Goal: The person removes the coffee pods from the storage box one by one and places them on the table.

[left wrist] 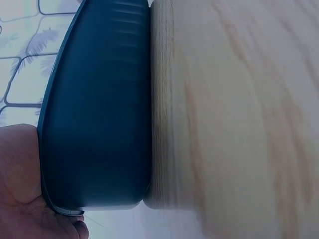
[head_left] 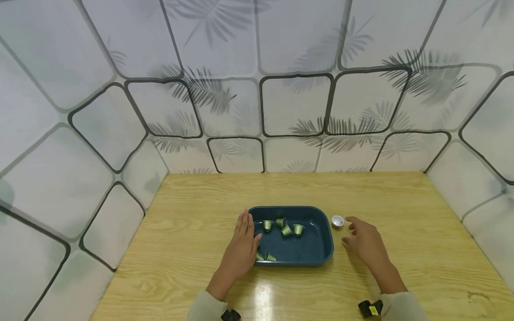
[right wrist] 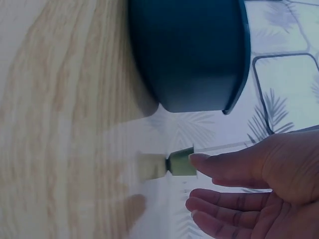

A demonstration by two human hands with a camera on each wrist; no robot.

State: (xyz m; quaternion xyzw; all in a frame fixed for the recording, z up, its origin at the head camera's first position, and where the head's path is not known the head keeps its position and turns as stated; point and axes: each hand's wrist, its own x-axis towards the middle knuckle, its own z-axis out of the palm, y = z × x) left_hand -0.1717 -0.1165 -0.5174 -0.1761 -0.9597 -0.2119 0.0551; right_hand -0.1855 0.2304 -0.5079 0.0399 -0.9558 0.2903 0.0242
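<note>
A person's right hand [head_left: 366, 241], empty with thumb and fingers loosely parted, hovers just beside a silver-topped green capsule [head_left: 337, 221] on a wooden table [head_left: 191, 219]; the left hand [head_left: 240, 253], fingers straight, rests along the left rim of a blue tray [head_left: 313, 247] holding more capsules [head_left: 298, 230].

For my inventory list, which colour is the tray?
The tray is dark teal-blue, clearest in the head view.
</note>
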